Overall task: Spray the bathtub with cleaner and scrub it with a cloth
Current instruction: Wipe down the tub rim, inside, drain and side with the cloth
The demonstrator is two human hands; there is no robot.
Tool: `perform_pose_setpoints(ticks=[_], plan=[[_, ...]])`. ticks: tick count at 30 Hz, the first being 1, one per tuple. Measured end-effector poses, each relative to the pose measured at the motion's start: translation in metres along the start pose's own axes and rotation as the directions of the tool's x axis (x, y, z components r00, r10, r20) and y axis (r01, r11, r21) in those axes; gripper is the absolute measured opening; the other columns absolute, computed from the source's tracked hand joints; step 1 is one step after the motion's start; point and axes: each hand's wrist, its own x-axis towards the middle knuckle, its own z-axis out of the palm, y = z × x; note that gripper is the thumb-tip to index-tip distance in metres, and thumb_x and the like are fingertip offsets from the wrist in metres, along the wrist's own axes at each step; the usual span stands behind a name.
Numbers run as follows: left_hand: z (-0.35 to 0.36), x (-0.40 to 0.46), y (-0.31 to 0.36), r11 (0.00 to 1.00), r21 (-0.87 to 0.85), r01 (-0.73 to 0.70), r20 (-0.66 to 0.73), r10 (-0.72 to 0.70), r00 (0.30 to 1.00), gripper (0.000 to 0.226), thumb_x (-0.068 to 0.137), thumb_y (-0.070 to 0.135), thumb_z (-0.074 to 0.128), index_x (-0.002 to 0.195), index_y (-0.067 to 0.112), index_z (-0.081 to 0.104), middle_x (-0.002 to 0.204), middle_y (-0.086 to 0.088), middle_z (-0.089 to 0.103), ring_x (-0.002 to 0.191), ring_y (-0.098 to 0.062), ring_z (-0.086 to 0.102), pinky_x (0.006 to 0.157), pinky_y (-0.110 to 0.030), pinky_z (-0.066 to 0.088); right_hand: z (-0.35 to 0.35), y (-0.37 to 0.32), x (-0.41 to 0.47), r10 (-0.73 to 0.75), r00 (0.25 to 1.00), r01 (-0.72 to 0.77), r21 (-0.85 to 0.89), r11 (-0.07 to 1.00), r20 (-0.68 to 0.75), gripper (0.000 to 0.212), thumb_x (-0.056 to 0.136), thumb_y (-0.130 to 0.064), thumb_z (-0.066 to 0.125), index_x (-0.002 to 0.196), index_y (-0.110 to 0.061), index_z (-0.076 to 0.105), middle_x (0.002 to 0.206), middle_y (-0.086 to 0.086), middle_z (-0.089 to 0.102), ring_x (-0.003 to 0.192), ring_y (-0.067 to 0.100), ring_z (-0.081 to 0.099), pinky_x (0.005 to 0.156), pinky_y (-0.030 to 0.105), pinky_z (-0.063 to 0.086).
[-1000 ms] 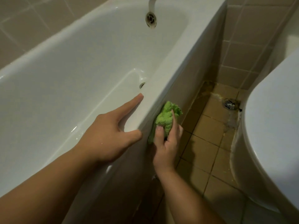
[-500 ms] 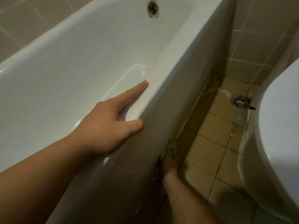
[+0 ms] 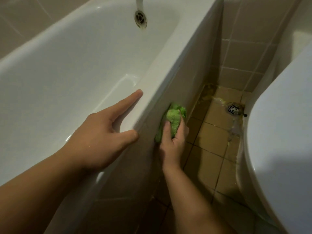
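Observation:
The white bathtub (image 3: 177,53) fills the left of the view, its rim running from near centre to the top. My left hand (image 3: 101,130) rests on that rim with fingers straight, the thumb over the outer edge. My right hand (image 3: 172,141) holds a crumpled green cloth (image 3: 174,119) and presses it against the tub's tiled outer side panel just below the rim. No spray bottle is in view.
An overflow fitting (image 3: 140,18) sits on the tub's far end wall under a white spout (image 3: 139,1). A white toilet (image 3: 280,125) stands close on the right. A narrow strip of stained tiled floor (image 3: 211,149) with a floor drain (image 3: 233,108) lies between them.
My right hand dropped low along the side panel half a second ago and has come back up with the cloth to just under the rim. My left hand has stayed on the rim.

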Motion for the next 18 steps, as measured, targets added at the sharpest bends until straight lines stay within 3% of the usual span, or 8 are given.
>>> perform_pose_setpoints(ticks=[2,4,6,8,11,13,15,18], plan=[[0.001,0.006,0.002,1.000,-0.015,0.011,0.015,-0.011,1.000,0.082,0.071,0.048,0.058,0.134,0.085,0.019,0.155,0.039,0.030,0.118,-0.008,0.057,0.095,-0.024,0.042,-0.006,0.047,0.005,0.226,0.974,-0.226,-0.001,0.974,0.024,0.079,0.089,-0.068,0.053,0.153,-0.024,0.045,0.150,0.002,0.050,0.137,0.021,0.048,0.110,0.028,0.042],[0.002,0.011,0.004,0.999,-0.030,0.013,0.015,-0.013,1.000,0.083,0.070,0.047,0.059,0.133,0.085,0.021,0.154,0.040,0.031,0.113,-0.014,0.061,0.092,-0.020,0.041,-0.012,0.087,0.011,0.376,0.927,-0.374,0.100,0.922,0.006,0.053,0.100,-0.048,0.060,0.144,-0.019,0.053,0.144,0.006,0.057,0.132,0.022,0.053,0.102,0.024,0.047],[0.003,0.017,0.003,0.999,-0.032,0.011,0.012,-0.010,1.000,0.084,0.069,0.046,0.060,0.133,0.085,0.022,0.152,0.044,0.031,0.118,-0.015,0.062,0.092,-0.018,0.039,-0.018,0.121,0.013,0.500,0.866,-0.492,0.157,0.857,-0.016,0.027,0.104,-0.026,0.060,0.131,-0.025,0.060,0.137,0.006,0.063,0.124,0.022,0.059,0.101,0.031,0.050],[0.003,0.023,0.004,0.999,-0.045,0.014,0.015,-0.013,1.000,0.084,0.067,0.049,0.060,0.132,0.085,0.022,0.150,0.047,0.031,0.110,-0.008,0.060,0.090,-0.013,0.038,-0.023,0.149,0.012,0.574,0.818,-0.575,0.117,0.810,0.041,0.027,0.104,-0.031,0.060,0.131,-0.032,0.060,0.137,0.003,0.064,0.121,0.021,0.061,0.106,0.042,0.050],[0.003,0.032,0.007,0.998,-0.056,0.001,0.011,0.000,1.000,0.084,0.064,0.055,0.058,0.133,0.085,0.022,0.150,0.046,0.031,0.103,0.000,0.054,0.093,-0.015,0.039,-0.023,0.189,0.021,0.591,0.801,-0.599,0.093,0.795,0.100,0.021,0.103,-0.039,0.059,0.122,-0.046,0.064,0.134,-0.001,0.066,0.121,0.020,0.063,0.110,0.052,0.049],[0.003,0.037,0.010,0.998,-0.059,0.006,0.018,-0.005,1.000,0.083,0.068,0.048,0.059,0.132,0.086,0.022,0.149,0.043,0.036,0.103,-0.001,0.053,0.091,-0.016,0.039,-0.020,0.184,0.032,0.606,0.792,-0.610,0.116,0.784,0.071,0.018,0.104,-0.037,0.058,0.116,-0.048,0.065,0.134,0.001,0.067,0.117,0.018,0.064,0.110,0.050,0.048],[0.003,0.044,0.013,0.998,-0.060,0.011,0.014,-0.010,1.000,0.084,0.068,0.045,0.059,0.131,0.086,0.023,0.146,0.042,0.041,0.104,-0.001,0.054,0.092,-0.015,0.040,-0.016,0.138,0.044,0.620,0.784,-0.618,0.110,0.779,0.013,0.022,0.104,-0.038,0.059,0.125,-0.040,0.064,0.135,0.002,0.067,0.118,0.020,0.063,0.108,0.042,0.049],[0.004,0.054,0.015,0.999,-0.045,0.007,0.005,-0.007,1.000,0.085,0.067,0.045,0.059,0.132,0.086,0.023,0.146,0.043,0.039,0.099,0.010,0.054,0.090,-0.011,0.038,-0.006,0.055,0.051,0.439,0.898,-0.438,0.031,0.898,-0.036,0.056,0.101,-0.048,0.059,0.148,-0.018,0.053,0.142,0.007,0.059,0.130,0.028,0.056,0.110,0.039,0.045]])
